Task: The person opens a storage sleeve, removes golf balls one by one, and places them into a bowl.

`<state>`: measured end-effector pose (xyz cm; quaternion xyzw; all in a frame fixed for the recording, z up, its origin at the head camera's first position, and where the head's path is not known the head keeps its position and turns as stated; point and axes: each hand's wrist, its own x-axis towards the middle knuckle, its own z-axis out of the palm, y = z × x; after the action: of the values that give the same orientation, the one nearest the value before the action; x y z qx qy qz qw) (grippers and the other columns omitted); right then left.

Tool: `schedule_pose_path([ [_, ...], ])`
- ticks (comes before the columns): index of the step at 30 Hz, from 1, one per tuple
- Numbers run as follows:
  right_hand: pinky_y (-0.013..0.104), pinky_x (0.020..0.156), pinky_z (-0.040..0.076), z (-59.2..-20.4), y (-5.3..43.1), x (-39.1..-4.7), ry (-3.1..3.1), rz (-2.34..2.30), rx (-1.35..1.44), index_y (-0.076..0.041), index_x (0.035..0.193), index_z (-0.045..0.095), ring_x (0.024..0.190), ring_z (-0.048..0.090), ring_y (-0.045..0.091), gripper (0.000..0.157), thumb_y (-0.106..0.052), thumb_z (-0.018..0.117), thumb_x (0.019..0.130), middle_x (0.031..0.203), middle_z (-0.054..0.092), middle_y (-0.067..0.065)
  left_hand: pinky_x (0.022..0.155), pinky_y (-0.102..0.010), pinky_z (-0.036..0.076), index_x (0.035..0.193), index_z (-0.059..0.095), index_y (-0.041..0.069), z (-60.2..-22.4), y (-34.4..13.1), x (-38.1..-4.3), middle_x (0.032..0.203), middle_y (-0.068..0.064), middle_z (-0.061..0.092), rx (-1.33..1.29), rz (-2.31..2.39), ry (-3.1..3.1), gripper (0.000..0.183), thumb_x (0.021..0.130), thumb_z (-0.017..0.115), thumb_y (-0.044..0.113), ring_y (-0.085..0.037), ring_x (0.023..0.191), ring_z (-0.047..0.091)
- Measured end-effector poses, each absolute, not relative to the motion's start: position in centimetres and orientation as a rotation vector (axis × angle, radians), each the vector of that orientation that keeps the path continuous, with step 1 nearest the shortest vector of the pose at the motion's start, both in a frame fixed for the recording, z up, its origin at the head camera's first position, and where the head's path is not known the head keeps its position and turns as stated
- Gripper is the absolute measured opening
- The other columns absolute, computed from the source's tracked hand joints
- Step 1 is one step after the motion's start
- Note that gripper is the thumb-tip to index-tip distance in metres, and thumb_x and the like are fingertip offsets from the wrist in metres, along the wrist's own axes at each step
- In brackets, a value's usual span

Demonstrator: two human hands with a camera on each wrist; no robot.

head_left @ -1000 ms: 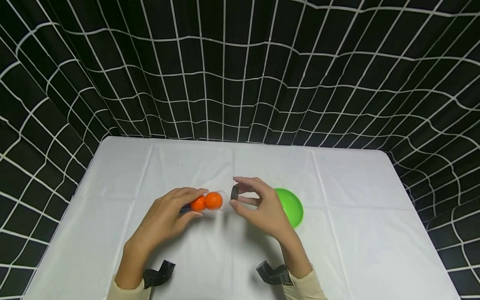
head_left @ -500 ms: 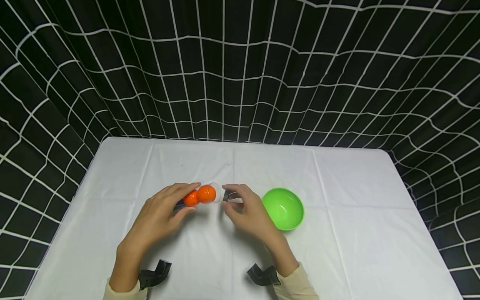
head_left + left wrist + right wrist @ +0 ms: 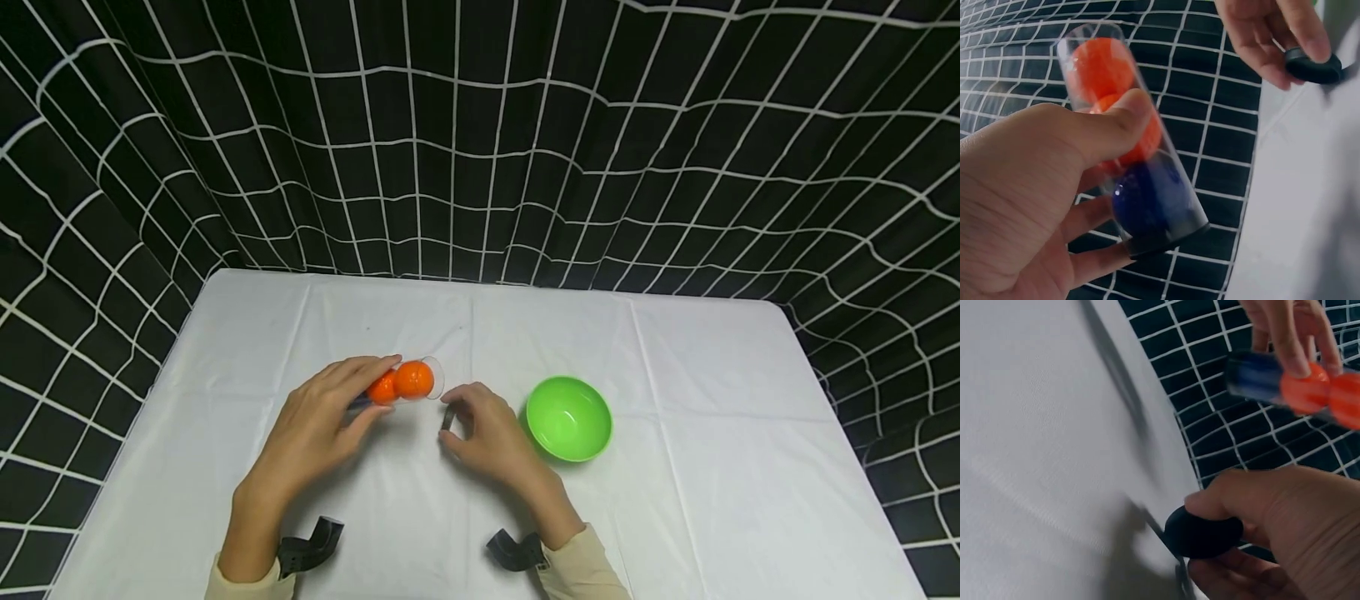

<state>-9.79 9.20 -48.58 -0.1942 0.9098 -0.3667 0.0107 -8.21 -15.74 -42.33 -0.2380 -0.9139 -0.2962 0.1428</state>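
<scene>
Head view: right hand [image 3: 486, 429] pinches lid [image 3: 448, 418], now shifted out of line with tube [image 3: 438, 379]; left hand [image 3: 321, 410] grips tube. Tube remains uncapped.

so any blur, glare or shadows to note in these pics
Right wrist: ball-filled tube looks smeared, dark soft-edged shadows on the white cloth; left wrist: soft grey shadow at right; head: a glint inside the green bowl, soft shadows on the cloth.

tube [image 3: 1164, 154]: clear glossy plastic | balls [image 3: 1100, 70]: smooth, glossy | cap [image 3: 1202, 534]: matt | bowl [image 3: 568, 421]: glossy plastic | tablecloth [image 3: 750, 450]: matt cloth
</scene>
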Motion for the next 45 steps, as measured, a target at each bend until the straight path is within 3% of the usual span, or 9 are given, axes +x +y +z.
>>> schedule_pose_path([
  [9, 0.036, 0.088, 0.056, -48.2, 10.0, -9.5, 2.882, -0.998, -0.583, -0.005, 0.113, 0.072, 0.094, 0.063, 0.018, 0.041, -0.013, 0.079, 0.073, 0.105, 0.069, 0.006, 0.091, -0.041, 0.058, 0.142, 0.058, 0.030, -42.0, -15.6, -8.3, 0.126, 0.004, 0.069, -0.675, -0.839, -2.591, 0.060, 0.087, 0.080, 0.027, -0.018, 0.112, 0.068],
  [20, 0.040, 0.094, 0.054, -48.9, 10.6, -9.3, 2.890, -0.937, -0.635, -0.005, 0.113, 0.073, 0.103, 0.061, 0.026, 0.037, -0.006, 0.077, 0.077, 0.108, 0.068, 0.007, 0.090, -0.041, 0.058, 0.142, 0.058, 0.030, -41.9, -15.5, -8.3, 0.124, 0.004, 0.069, -0.690, -0.815, -2.582, 0.060, 0.087, 0.080, 0.029, -0.018, 0.110, 0.068],
  [27, 0.039, 0.102, 0.054, -47.5, 10.4, -9.1, 2.833, -0.980, -0.649, -0.008, 0.126, 0.068, 0.112, 0.064, 0.023, 0.047, -0.018, 0.081, 0.082, 0.119, 0.066, 0.006, 0.090, -0.041, 0.058, 0.142, 0.058, 0.031, -41.9, -15.5, -8.3, 0.121, 0.004, 0.069, -0.693, -0.809, -2.576, 0.062, 0.085, 0.082, 0.029, -0.018, 0.109, 0.067],
  [35, 0.035, 0.095, 0.059, -45.0, 11.0, -9.2, 2.788, -1.386, -0.728, -0.014, 0.116, 0.072, 0.106, 0.070, 0.017, 0.025, -0.011, 0.071, 0.091, 0.113, 0.071, -0.001, 0.076, -0.035, 0.059, 0.137, 0.063, 0.029, -41.9, -15.6, -8.3, 0.116, 0.006, 0.070, -0.671, -0.770, -2.561, 0.059, 0.082, 0.084, 0.033, -0.013, 0.096, 0.069],
  [45, 0.031, 0.088, 0.062, -44.5, 11.4, -9.4, 2.476, -1.908, -0.655, -0.010, 0.115, 0.070, 0.101, 0.070, 0.017, 0.024, -0.005, 0.071, 0.092, 0.111, 0.070, 0.009, 0.098, -0.042, 0.053, 0.128, 0.070, 0.023, -41.9, -15.4, -8.3, 0.117, 0.003, 0.073, -0.676, -0.656, -2.539, 0.052, 0.079, 0.086, 0.030, -0.020, 0.111, 0.068],
])
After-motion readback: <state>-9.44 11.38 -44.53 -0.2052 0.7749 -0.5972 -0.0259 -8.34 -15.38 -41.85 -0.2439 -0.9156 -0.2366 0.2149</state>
